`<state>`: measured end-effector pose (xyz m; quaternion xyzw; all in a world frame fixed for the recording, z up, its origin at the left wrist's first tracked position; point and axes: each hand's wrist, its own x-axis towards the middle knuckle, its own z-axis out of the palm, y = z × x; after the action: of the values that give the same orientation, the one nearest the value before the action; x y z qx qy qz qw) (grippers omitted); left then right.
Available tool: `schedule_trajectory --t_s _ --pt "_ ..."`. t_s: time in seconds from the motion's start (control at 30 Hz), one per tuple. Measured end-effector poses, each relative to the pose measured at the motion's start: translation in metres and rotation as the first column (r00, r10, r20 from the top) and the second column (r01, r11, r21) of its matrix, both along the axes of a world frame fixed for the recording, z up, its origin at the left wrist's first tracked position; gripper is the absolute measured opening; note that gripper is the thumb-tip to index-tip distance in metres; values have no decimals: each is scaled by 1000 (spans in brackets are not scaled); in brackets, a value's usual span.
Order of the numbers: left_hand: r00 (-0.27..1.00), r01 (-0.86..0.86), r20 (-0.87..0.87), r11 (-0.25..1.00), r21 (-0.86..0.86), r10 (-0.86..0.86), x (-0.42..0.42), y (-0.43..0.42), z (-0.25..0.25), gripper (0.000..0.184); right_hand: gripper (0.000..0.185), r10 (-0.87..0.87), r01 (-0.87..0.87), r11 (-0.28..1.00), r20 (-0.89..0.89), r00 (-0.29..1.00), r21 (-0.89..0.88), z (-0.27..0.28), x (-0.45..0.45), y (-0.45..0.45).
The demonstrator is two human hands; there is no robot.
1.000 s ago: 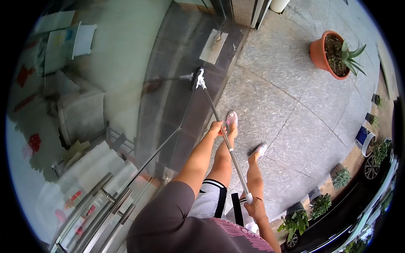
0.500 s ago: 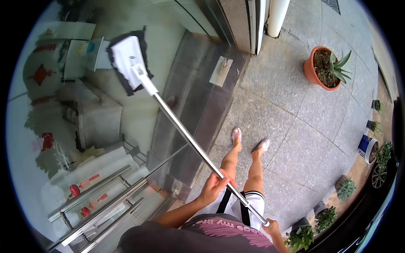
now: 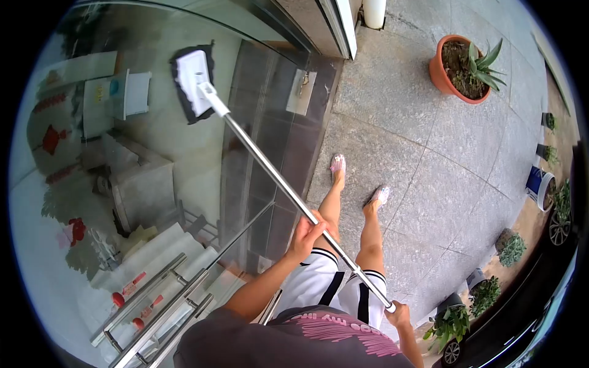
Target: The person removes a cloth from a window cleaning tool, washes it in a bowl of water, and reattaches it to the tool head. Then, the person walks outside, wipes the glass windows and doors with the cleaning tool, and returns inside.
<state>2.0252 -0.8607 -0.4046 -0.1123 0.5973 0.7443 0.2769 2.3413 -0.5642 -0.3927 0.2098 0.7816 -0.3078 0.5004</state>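
- The left hand (image 3: 304, 236) is wrapped around the flat mop (image 3: 267, 164) partway along its metal pole (image 3: 343, 255), thumb and fingers meeting the shaft from opposite sides
- The right hand (image 3: 399, 314) is closed around the butt end, near the striped white shorts (image 3: 322, 267)
- From where I stand, I'd let the left hand steer and the right one push and pull, both wrists loose
- At the far end, the mop head (image 3: 193, 73) shows a white plate with a dark pad (image 3: 197, 116) sticking out around it; it seems to lie against the glass pane (image 3: 202, 159), though how hard it presses I can't tell
- Best, I think, to hold that plate flat so the whole pad meets the glass, and to overlap the strokes
- Tubular steel door handles (image 3: 164, 317) cross the lower left of the glass, so the mop would need steering around them
- A metal plate (image 3: 300, 101) sits on the dark threshold, beyond the pinkish shoes (image 3: 338, 167) on the stone paving (image 3: 392, 141)
- An orange pot (image 3: 437, 70) with a spiky plant (image 3: 489, 61) stands ahead to the right, well apart from the pole; a wide sidestep might meet it
- Farther right are potted shrubs (image 3: 511, 248), a blue-and-white bucket (image 3: 538, 186) and a dark car (image 3: 527, 288)
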Motion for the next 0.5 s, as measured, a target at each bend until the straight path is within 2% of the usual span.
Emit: schedule_trajectory --t_s 0.07,0.13,0.2,0.3,0.37,0.5 --pt "955 -93 284 996 12 86 -4 0 -65 11 23 -54 50 997 70 996 59 15 -10 -14" --pt "881 -122 449 988 -96 152 -7 -13 -148 11 24 -61 41 992 173 983 115 13 -43 -36" --pt "834 -90 523 979 -184 175 -18 -31 -228 14 26 -40 28 997 173 984 74 -3 -90 -58" --pt "791 17 597 970 -241 135 -55 -46 -304 19 31 -68 62 998 229 971 32 -29 -167 -91" --pt "777 65 621 969 -240 101 -77 -53 -335 19 31 -103 101 995 194 976 18 -44 -188 -101" --pt "822 38 556 963 -266 121 -61 -42 -320 20 30 -87 82 996 263 961 28 -47 -159 -84"
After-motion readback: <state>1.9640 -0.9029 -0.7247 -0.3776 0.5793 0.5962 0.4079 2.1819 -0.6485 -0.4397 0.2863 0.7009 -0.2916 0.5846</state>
